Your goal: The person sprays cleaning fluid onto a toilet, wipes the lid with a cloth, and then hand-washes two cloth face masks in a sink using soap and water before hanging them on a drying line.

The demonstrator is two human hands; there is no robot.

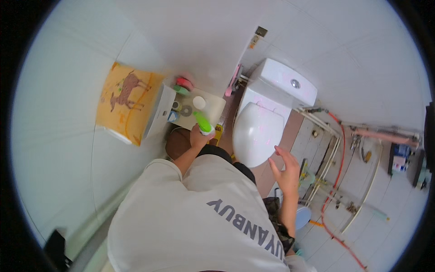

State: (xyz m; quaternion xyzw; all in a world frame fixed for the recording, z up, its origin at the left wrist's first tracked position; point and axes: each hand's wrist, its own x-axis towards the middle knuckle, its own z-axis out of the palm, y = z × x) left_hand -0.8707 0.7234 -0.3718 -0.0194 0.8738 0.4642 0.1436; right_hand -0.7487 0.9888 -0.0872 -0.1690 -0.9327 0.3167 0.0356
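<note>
My left hand [199, 138] is wrapped around a green and white bottle [203, 123], held over the front edge of a pale cabinet top [213, 107]. Its green part points away from me; my fingers hide some of the white end. To the right, my right hand [287, 166] is empty, with thumb and fingers apart, close to the front edge of the white toilet lid [260, 134]. That lid is down, and pink specks and streaks show on it. Whether the hand touches the lid, I cannot tell.
On the cabinet stand a white round lid [199, 102], a grey ring [186, 110] and a green container [181, 90]. A brown bin [178, 143] sits below. A pink-handled brush [232, 81] leans beside the toilet tank [287, 81]. A red hose [342, 146] runs along the right wall.
</note>
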